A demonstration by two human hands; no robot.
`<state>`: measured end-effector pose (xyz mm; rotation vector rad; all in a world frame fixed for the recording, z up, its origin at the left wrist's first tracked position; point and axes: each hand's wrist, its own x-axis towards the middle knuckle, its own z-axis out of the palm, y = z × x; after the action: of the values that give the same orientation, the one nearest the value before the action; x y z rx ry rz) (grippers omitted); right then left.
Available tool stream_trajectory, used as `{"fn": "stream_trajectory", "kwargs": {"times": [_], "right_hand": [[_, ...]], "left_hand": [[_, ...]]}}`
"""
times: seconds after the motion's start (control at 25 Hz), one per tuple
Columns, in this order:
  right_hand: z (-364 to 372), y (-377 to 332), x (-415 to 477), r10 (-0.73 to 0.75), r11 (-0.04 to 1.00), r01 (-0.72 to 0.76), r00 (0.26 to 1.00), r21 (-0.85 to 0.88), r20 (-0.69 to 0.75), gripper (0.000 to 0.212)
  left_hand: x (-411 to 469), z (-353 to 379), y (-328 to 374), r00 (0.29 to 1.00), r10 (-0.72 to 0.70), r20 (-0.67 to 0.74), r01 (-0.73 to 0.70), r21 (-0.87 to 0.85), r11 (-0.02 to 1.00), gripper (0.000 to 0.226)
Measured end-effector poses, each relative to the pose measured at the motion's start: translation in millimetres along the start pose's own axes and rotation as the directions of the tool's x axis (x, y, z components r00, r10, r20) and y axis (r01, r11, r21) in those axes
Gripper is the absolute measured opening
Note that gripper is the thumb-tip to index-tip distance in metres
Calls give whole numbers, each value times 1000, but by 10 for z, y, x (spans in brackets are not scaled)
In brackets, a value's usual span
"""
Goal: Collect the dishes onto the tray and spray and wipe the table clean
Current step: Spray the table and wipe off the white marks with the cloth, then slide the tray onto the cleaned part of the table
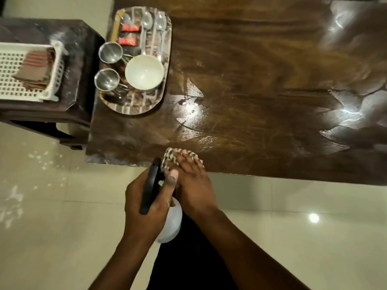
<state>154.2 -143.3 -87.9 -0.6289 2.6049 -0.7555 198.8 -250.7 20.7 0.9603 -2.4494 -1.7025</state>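
My left grip (146, 206) is curled around the spray bottle (172, 223), fingers wrapped on its black trigger head, and holds it just off the near edge of the bench (261, 80). My right grip (193, 185) lies flat with straight fingers, pressing the checked cloth (169, 157) onto the bench top close to that same edge. The two grips touch each other. A wet sheen (192, 105) shows on the wood beyond the cloth. The steel tray (160, 92) sits at the far left corner of the bench and carries a white bowl (144, 72), two steel cups (110, 52), two spoons (146, 21) and two red packets (130, 28). On the dark side table (79, 38) to the left stands a white basket (12, 88) with folded cloths (35, 68).
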Motion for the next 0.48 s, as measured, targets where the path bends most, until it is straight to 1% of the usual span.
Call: {"fn": "stream_trajectory", "kwargs": {"times": [0.04,0.12,0.16,0.2,0.28,0.4,0.48], "right_hand": [[-60,-59,61,12,997,-13,1000,80,13,60],[-257,-160,183,115,950,-110,993,292,-2,60],[-359,-192,254,155,921,-139,988,364,-17,61],[-431,-201,325,163,913,-139,986,383,-29,62],[-498,-231,491,100,950,-80,994,303,-52,64],[-368,-305,746,-37,998,40,996,43,-77,69],[-197,-306,833,-117,987,108,991,-120,-71,75]], "left_hand": [[68,-94,15,998,34,-57,-35,-14,999,23],[223,-270,57,982,88,-169,-97,-46,994,18],[304,-359,63,970,114,-213,-128,-51,990,18],[389,-438,56,958,140,-249,-156,-45,987,19],[587,-595,18,933,174,-315,-195,-36,980,25],[891,-799,-62,911,187,-367,-214,-34,976,30],[1045,-861,-101,909,205,-364,-233,-34,972,31]]}}
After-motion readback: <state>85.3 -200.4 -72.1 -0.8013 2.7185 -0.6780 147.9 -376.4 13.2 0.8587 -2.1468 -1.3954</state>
